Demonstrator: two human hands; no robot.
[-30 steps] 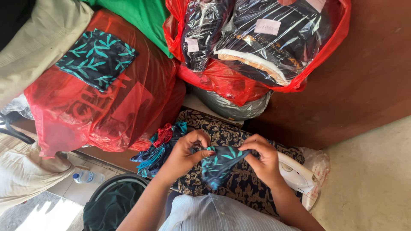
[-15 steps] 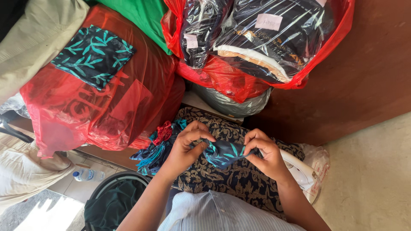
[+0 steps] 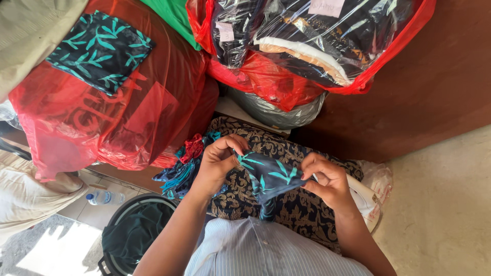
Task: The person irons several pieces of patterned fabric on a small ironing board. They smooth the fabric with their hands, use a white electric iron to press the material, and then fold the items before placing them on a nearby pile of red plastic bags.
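Small dark navy cloth piece printed with teal leaf sprigs (image 3: 268,176), stretched taut above the lap between both hands, near the scene's centre. Left hand (image 3: 217,163) pinching its left edge with curled fingers closed on the fabric; right hand (image 3: 327,179) pinching its right edge likewise. Directly beneath, black cloth with gold scroll pattern (image 3: 286,204) spread over the lap. Just left of it, heap of blue, teal and red fabric scraps (image 3: 184,166). Farther left, large red plastic bag (image 3: 102,122) carrying a matching folded leaf-print piece (image 3: 99,51). Far right, red bag of clear-wrapped dark garments (image 3: 307,46). Near left, black bucket (image 3: 133,232) and small plastic bottle (image 3: 105,197) on the floor.
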